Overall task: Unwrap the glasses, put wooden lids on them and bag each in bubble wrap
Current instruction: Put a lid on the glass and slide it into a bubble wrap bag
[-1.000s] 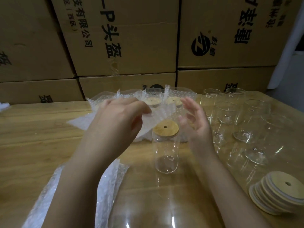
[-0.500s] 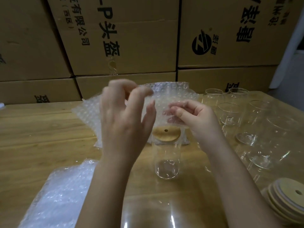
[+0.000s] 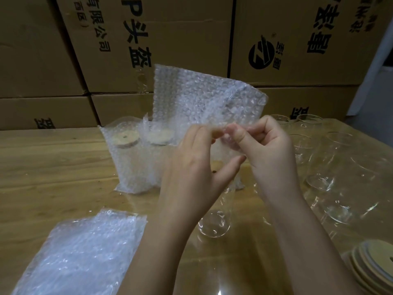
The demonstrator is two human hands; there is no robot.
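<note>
I see the left hand [image 3: 191, 167] and right hand [image 3: 268, 154] pinching the lower edge of a bubble-wrap bag [image 3: 202, 96], upright above a glass [image 3: 214, 222] on the table [image 3: 53, 162]; two bagged glasses [image 3: 129, 158] stand behind, left; wooden lids [image 3: 374, 265] lie stacked lower right.

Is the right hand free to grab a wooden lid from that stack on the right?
Probably not yet: the right hand pinches the bubble wrap bag with the left hand. The lid stack itself lies uncovered.

printed cardboard boxes [image 3: 180, 39] stacked behind wooden table [image 3: 53, 167].
</note>
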